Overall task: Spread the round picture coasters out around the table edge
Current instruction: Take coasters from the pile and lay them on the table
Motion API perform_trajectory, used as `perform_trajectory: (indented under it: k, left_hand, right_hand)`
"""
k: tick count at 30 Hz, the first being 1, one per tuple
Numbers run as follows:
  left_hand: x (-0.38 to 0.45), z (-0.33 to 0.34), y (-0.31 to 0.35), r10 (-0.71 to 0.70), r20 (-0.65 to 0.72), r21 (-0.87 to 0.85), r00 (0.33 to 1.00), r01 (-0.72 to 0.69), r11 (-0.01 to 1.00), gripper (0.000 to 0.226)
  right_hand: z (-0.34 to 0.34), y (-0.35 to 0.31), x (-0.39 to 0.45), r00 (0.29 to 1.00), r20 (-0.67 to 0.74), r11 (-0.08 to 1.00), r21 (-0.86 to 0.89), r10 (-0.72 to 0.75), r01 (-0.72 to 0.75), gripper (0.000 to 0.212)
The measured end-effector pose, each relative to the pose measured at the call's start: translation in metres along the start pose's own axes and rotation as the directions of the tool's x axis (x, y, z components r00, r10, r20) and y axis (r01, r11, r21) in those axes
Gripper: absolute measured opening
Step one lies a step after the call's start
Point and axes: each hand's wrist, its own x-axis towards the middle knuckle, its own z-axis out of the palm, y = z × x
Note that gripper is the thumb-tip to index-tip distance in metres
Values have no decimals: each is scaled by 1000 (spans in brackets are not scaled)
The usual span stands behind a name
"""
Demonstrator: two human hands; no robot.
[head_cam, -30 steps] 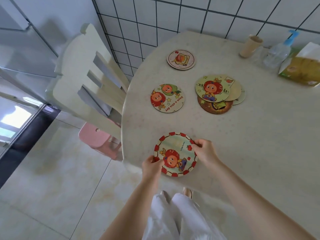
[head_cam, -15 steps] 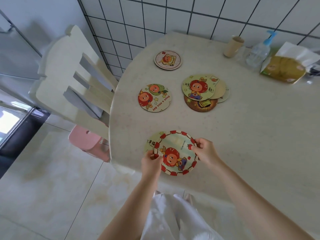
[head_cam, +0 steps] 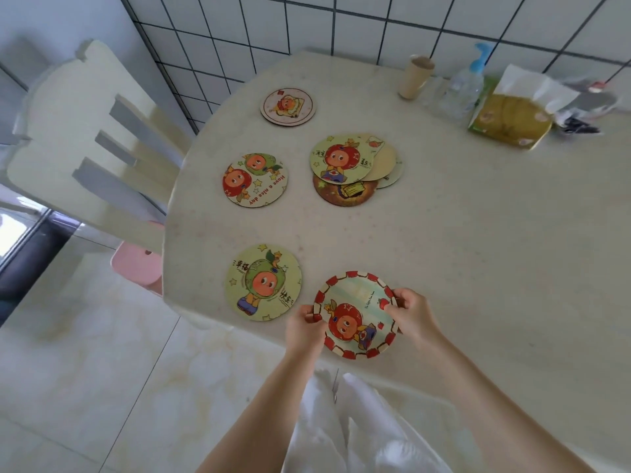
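Both hands (head_cam: 355, 322) pinch a red-checker-rimmed apple-face coaster (head_cam: 356, 315).

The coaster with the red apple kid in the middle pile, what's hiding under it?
Under the apple-kid coaster peek a dark brown coaster, a plain tan one and a pale one's edge. Their pictures are mostly covered.

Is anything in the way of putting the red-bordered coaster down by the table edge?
Nothing visible is. Both the left hand and right hand hold the red-bordered coaster over bare table at the near edge. The green-character coaster lies to its left, apart from it.
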Motion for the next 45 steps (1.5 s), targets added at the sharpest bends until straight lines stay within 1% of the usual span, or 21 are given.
perform_trajectory:
  k: [5,11,12,15,20,23,25,27,30,33,37,42,45]
  left_hand:
    - [-8,22,-8,6,-27,37,1000,-5,999,30]
    - [-3,32,-14,69,-83,100,994,-61,993,28]
    - [-3,34,-14,84,-91,113,992,-74,991,28]
    - [-4,39,-14,116,-102,175,988,-97,980,29]
    - [-3,40,-14,155,-133,256,979,-117,960,28]
    - [-2,37,-13,221,-148,348,964,-159,924,24]
    - [-1,35,-15,264,-142,414,954,-185,892,22]
    - [0,32,-16,289,-135,433,948,-205,878,20]
    - [5,30,-14,308,-121,452,944,-223,864,19]
    - [14,28,-9,349,-104,518,931,-249,818,20]
    - [31,27,8,395,-76,561,915,-289,776,23]
    - [68,27,59,430,-42,563,902,-334,756,25]
    - [97,28,99,441,-43,541,897,-350,765,26]
  right_hand:
    - [-21,15,4,1000,5,1000,-20,-14,14,18]
    - [-31,32,6,1000,27,1000,6,-1,1,11]
    - [-33,35,5,1000,30,1000,13,5,-5,12]
    - [-37,40,2,999,38,999,32,13,-14,18]
    - [-41,43,2,998,65,999,34,-15,13,19]
    - [-42,41,6,997,73,999,39,-24,21,21]
    - [-43,41,10,996,82,1000,19,-18,17,19]
    - [-44,41,15,997,76,1000,-26,-7,9,15]
    - [-49,40,24,999,51,997,-79,6,-2,17]
    - [-52,27,32,998,52,993,-118,-19,25,15]
    - [-51,2,54,995,65,985,-150,-75,84,17]
    - [-48,-53,95,984,107,974,-164,-139,156,13]
    - [-44,-94,126,986,93,975,-160,-137,151,13]
